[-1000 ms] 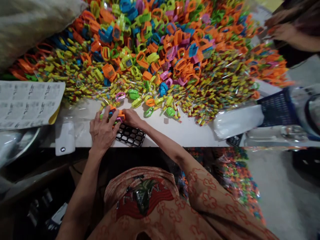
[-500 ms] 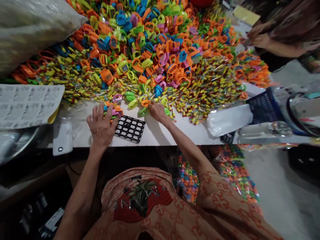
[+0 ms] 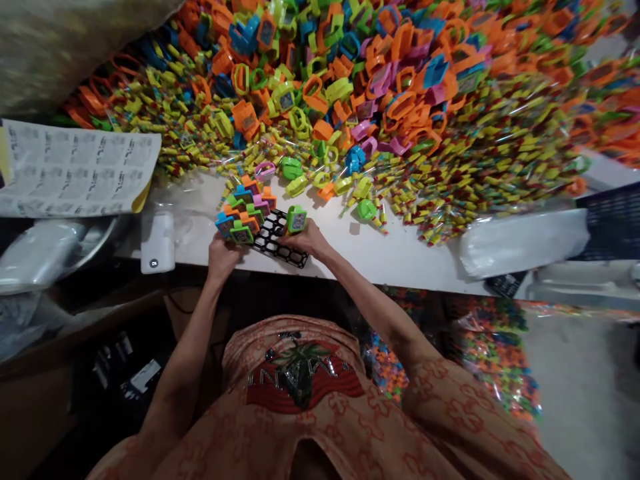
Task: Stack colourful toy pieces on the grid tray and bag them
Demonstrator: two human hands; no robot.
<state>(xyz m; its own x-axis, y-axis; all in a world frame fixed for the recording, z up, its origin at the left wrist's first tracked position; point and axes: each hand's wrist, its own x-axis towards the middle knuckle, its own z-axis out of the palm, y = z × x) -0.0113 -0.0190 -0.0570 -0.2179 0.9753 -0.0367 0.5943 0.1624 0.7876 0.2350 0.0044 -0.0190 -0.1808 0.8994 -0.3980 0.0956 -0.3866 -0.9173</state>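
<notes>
A black plastic tray (image 3: 281, 251) with rows of holes lies near the table's front edge. Several toy watches (image 3: 245, 212) in blue, orange, green and pink stand packed in its left part. My left hand (image 3: 223, 259) is closed on the tray's left end, its fingertips hidden by the watches and the tray. Over the tray's right half, my right hand (image 3: 311, 241) pinches a green toy watch (image 3: 297, 219), held upright with its square face towards me.
Behind the tray, a big heap of toy watches (image 3: 340, 90) borders piles of small yellow wrapped pieces (image 3: 490, 147). At left are a printed sheet (image 3: 80, 170) and a white power bank (image 3: 158, 243). A clear plastic bag stack (image 3: 523, 241) lies right.
My right hand has come back from the loose watches to the tray with a green watch. My left hand has lowered from over the watches to the tray's left end. The view has shifted.
</notes>
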